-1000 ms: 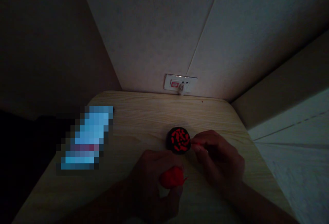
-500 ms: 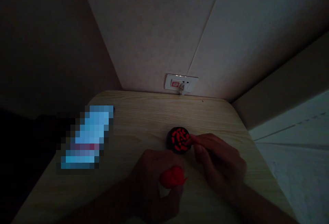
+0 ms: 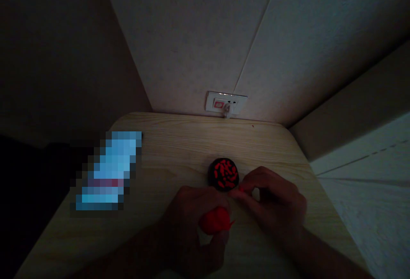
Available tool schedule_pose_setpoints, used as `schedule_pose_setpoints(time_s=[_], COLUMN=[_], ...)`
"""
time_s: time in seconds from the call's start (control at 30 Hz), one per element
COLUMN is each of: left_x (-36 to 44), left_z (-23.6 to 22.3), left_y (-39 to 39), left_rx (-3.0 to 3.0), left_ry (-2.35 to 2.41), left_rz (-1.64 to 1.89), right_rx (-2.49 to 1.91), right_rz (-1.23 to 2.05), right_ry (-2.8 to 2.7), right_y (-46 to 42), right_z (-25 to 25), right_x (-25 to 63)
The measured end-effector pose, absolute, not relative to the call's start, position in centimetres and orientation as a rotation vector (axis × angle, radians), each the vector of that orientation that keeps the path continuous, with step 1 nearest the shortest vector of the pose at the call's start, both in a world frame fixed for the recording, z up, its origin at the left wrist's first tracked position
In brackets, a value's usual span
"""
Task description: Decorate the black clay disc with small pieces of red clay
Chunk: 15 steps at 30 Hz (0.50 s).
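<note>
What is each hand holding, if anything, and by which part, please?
The left hand holds a red lump by its sides, its thin tip free. The right hand pinches a small red bit; by which part, I cannot tell.

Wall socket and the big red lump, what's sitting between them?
In the head view, between the wall socket and the red lump come wooden tabletop, the black round piece with red bits, then part of the left hand.

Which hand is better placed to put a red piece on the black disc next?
Probably the right hand: it pinches a small red piece close beside the black disc. The left hand holds the larger red lump.
</note>
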<state>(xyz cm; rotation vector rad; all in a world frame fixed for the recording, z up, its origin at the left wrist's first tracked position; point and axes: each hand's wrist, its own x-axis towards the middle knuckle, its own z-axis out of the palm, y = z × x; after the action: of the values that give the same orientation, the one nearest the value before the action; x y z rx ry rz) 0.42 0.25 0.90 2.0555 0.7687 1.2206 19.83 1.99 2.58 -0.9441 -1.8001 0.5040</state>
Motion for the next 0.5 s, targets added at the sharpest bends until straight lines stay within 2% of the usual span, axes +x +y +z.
schedule_pose_setpoints(time_s=[0.5], left_x=[0.5], left_z=[0.6], left_y=[0.4], left_rx=[2.049], left_ry=[0.747], left_rz=[1.243], right_rx=[-0.965], right_rz=[0.481], right_ry=[-1.838], right_y=[2.0], right_z=[1.8], right_x=[20.2])
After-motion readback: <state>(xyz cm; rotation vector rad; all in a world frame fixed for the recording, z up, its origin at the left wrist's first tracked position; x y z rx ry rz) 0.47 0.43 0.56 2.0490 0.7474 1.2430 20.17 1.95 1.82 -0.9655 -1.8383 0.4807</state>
